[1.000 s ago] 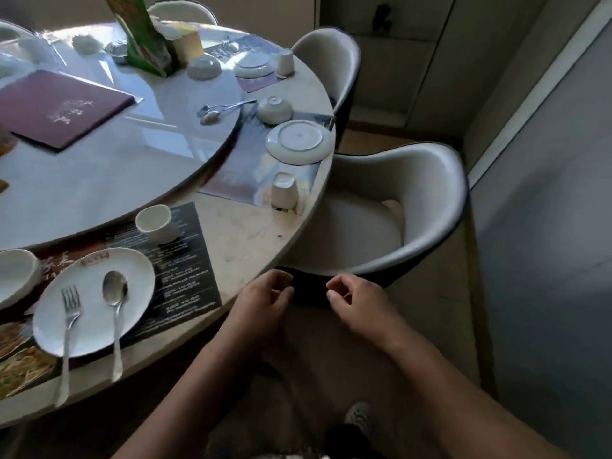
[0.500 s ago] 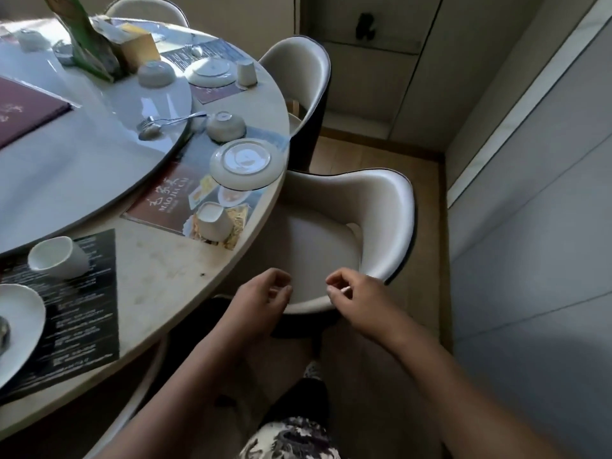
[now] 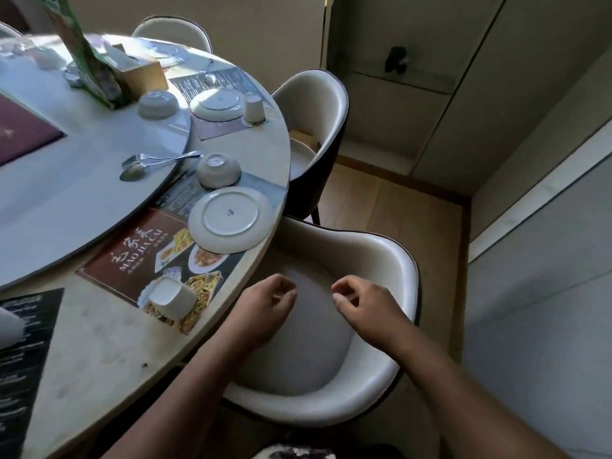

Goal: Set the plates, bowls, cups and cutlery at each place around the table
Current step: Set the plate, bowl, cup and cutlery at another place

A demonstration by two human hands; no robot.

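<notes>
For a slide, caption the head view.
Empty left hand and right hand over a chair beside upside-down plate, bowl, cup.

The view swings right along the table (image 3: 99, 346), so the place with the fork and spoon on its plate slips out past the lower left edge, where only the black mat (image 3: 23, 352) now shows. The upturned plate (image 3: 230, 220), bowl (image 3: 218, 170) and cup (image 3: 172, 298) shift from the upper middle to the left centre. The left hand (image 3: 265, 309) and right hand (image 3: 367, 306), earlier at the front edge of the chair (image 3: 381, 260), now hover over its seat, slightly wider apart.
</notes>
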